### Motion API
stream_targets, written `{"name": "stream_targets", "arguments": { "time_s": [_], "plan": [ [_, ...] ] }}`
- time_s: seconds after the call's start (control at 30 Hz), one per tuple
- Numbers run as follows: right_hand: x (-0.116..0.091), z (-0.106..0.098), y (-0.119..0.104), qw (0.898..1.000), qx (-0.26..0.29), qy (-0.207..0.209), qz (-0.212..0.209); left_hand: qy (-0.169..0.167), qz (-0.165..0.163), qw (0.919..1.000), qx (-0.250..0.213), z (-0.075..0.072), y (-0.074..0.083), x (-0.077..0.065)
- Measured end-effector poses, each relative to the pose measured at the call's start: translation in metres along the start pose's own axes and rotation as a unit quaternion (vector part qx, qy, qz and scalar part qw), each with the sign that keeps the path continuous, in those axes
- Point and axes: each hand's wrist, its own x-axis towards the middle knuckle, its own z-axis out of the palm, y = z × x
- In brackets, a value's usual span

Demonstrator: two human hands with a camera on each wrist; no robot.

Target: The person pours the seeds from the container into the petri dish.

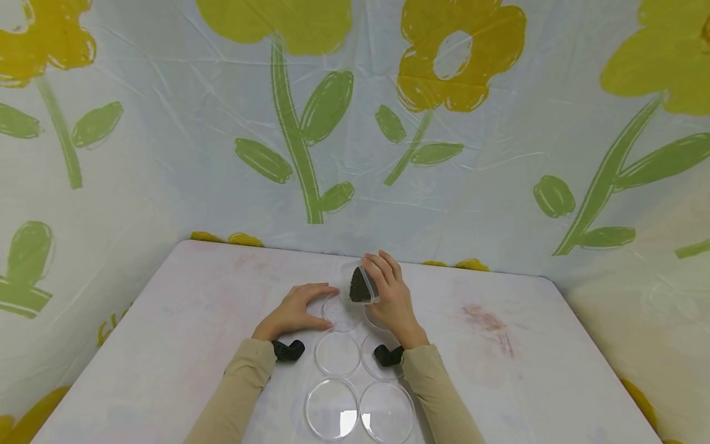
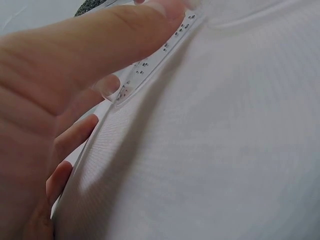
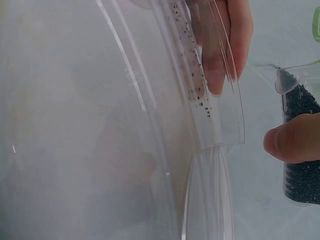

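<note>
A careful tip above a light sprinkle

My right hand (image 1: 389,302) grips a small clear plastic container (image 3: 287,89) part-filled with fine black grains (image 1: 359,287), thumb pressed to its side. I have it raised and tilted, and the grains bank up toward one corner of its mouth. Whether any are falling, I can't tell.

My left hand (image 1: 296,311) grips the rim of a shallow, round, clear plastic dish (image 1: 346,316), thumb on the near side and fingers around the far side. Black specks lie scattered inside it. The container is just beside and above this dish, at its right.

I judge the step in hand to be pouring grains into this dish, with only a scattering in it. The next move seems to call for a slight, slow turn of my right wrist, the mouth over the dish, and a steady left hold; too steep a tip could send the lot out at once.

Toward me, five similar clear dishes complete two columns on the pale counter (image 1: 488,382): one (image 1: 376,319) partly behind my right hand, then a middle pair (image 1: 337,354) and a near pair (image 1: 333,410). I make out no grains in the near pair.
</note>
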Motion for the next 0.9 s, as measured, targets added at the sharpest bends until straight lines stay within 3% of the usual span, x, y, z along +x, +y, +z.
{"name": "stream_targets", "arguments": {
  "time_s": [0.9],
  "plan": [
    [-0.0009,-0.0016,-0.0002,1.000,-0.008,-0.007,0.006,-0.005,-0.006,1.0000,-0.005,-0.0004,0.0038,-0.0004]
  ]
}}
